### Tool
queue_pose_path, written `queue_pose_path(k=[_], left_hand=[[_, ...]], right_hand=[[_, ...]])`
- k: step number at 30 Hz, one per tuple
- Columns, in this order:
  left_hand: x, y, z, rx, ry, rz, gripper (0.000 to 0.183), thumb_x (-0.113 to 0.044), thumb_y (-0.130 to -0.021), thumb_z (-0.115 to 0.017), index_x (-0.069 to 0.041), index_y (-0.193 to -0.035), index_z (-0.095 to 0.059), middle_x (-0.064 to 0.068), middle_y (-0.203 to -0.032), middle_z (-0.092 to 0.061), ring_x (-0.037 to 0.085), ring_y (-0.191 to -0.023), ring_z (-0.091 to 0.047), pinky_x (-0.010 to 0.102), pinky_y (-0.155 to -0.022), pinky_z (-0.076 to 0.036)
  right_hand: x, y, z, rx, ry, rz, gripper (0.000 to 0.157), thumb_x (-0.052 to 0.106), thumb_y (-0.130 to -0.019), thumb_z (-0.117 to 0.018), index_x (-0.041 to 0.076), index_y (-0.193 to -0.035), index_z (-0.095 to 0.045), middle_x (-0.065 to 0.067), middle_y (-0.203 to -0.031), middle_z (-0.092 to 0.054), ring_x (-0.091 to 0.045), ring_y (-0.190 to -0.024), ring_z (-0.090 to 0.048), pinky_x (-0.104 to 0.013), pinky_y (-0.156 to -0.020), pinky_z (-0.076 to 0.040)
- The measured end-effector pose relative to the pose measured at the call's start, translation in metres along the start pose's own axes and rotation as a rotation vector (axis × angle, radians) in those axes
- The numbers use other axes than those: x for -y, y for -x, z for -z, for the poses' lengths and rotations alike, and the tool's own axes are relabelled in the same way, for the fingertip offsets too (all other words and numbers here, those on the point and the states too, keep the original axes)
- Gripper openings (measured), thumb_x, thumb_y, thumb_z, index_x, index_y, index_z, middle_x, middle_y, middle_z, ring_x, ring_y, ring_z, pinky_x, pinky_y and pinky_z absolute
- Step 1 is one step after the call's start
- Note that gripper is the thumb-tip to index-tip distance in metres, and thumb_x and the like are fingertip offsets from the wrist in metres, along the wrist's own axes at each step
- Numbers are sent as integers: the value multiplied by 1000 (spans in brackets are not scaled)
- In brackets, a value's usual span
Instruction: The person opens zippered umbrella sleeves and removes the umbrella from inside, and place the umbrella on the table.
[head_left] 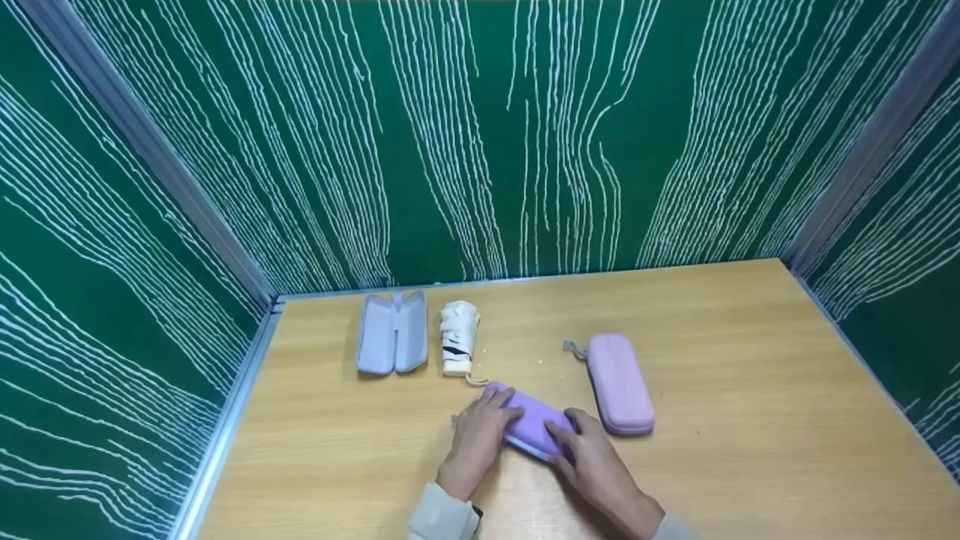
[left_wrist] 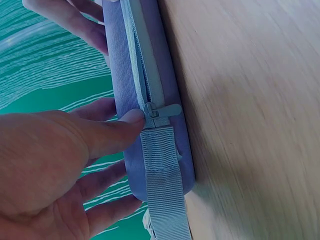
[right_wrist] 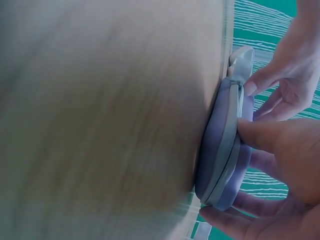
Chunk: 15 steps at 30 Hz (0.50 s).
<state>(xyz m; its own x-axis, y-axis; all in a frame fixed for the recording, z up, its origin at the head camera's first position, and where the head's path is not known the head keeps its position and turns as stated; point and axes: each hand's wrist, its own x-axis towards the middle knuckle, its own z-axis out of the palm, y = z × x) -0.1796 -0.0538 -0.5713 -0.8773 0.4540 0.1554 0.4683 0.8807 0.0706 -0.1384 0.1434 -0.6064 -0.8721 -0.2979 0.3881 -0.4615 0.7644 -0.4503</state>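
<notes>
A purple zip case (head_left: pixel 534 424) lies on the table between both hands. My left hand (head_left: pixel 482 427) holds its left end, the thumb beside the grey zipper pull (left_wrist: pixel 162 111) and the other fingers over the top and far side. A ribbed grey strap (left_wrist: pixel 167 195) hangs from that end. With thumb and fingers, my right hand (head_left: pixel 594 456) grips the case's right end. In the right wrist view, the right thumb (right_wrist: pixel 257 134) presses at the pale zipper band (right_wrist: pixel 225 145), whose two edges part slightly along the side.
Behind the case lies a folded white umbrella (head_left: pixel 459 337) with a wrist cord. An opened grey case (head_left: pixel 392 334) is at the back left, and a closed pink case (head_left: pixel 621 382) to the right. Green, white-lined walls (head_left: pixel 442 150) enclose the wooden table (head_left: pixel 720 360).
</notes>
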Motion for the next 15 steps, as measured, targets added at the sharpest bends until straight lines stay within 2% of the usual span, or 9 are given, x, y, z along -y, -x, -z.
queue_pose_path(k=[6, 9, 15], left_hand=[[0, -2, 0, 1, 4, -19, 35, -9, -84, -58, -30, -111, -68, -2, -133, -52, 23, -126, -42, 44, -100, -38], [0, -3, -2, -28, 5, -52, 39, -3, -82, -58, -28, -110, -68, -1, -132, -53, 25, -125, -43, 42, -101, -37], [1, -1, -6, -41, 56, -60, 39, -4, -85, -53, -28, -113, -67, -1, -133, -51, 25, -126, -42, 48, -100, -36]], right_hand=[[5, 5, -4, -42, 37, 4, 47, 18, -69, -80, 10, -114, -67, -24, -116, -52, -39, -105, -50, -50, -92, -41], [8, 7, -5, -52, 61, 8, 47, 17, -68, -80, 9, -113, -68, -26, -115, -51, -41, -105, -50, -51, -92, -41], [12, 8, -5, -70, 117, 48, 46, 17, -67, -79, 7, -111, -68, -29, -112, -52, -43, -102, -51, -51, -89, -43]])
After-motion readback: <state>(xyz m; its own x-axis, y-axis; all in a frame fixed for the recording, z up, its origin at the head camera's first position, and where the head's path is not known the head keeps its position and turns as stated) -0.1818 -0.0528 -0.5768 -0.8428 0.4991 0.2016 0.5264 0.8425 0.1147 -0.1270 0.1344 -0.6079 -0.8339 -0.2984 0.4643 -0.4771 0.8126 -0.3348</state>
